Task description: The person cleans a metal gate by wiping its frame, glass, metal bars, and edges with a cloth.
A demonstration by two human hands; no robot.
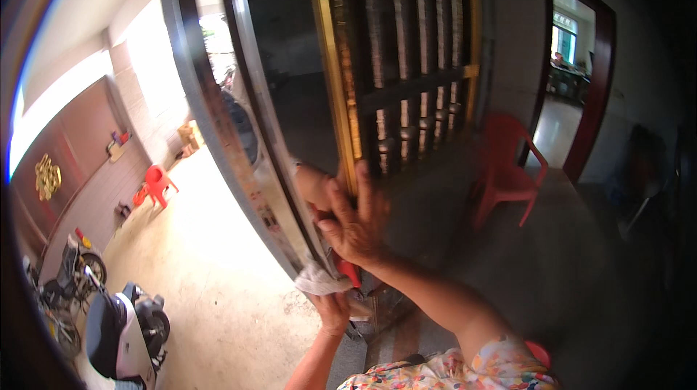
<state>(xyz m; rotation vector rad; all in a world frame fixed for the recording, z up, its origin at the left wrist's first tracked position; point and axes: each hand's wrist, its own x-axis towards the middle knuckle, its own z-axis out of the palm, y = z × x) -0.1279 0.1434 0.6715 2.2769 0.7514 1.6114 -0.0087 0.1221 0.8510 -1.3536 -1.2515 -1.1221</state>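
My left hand [332,311] presses a whitish cloth [317,279] against the lower part of a shiny metal door frame [272,172]. Higher up and to the right, my right hand [354,235] has its fingers spread, close to the gold-coloured edge trim [333,63] of a dark door leaf. It holds nothing; whether the palm fully touches the door I cannot tell. A dark glossy panel [288,52] between frame and trim mirrors part of an arm. Vertical bars [422,36] fill the door leaf. Something red [348,273] shows just below my right hand, partly hidden.
Indoors on the right stands a red plastic armchair [506,166] before a doorway with a dark red frame [591,85]. Outside on the left are a scooter [122,335], a motorcycle [71,275] and a small red chair [159,186] on a sunlit concrete floor [228,303].
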